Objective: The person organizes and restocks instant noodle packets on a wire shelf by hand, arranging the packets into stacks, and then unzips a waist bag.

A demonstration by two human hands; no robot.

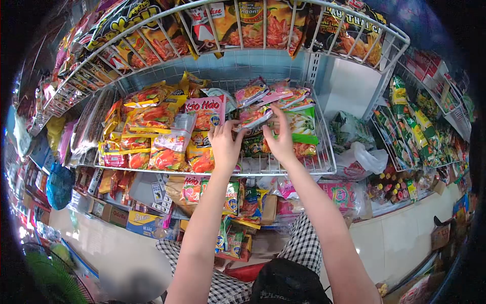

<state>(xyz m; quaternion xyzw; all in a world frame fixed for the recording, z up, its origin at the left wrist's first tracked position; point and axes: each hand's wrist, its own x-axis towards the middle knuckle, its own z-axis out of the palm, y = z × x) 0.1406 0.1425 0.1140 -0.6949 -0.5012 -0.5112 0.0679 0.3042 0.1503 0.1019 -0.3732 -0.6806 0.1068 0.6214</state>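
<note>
White wire basket (273, 175) on the shelving carries yellow packets (152, 119) at left. Left hand (226, 144) has fingers clamped on one end of a small pink-and-white packet (255, 117), above the basket's right half; right hand (280, 139) clamps the other end, near a green packet (304, 125).

You are in a shop, evidently a grocery: at twelve o'clock a wire rack (401, 33) faces you with rows of noodle packets (266, 25). The wire basket (253, 175) below carries heaped yellow packets (152, 119) toward ten o'clock. Near three o'clock you see goods hung in ranks (422, 121); at eight, a printed carton (147, 223) on low shelving.
</note>
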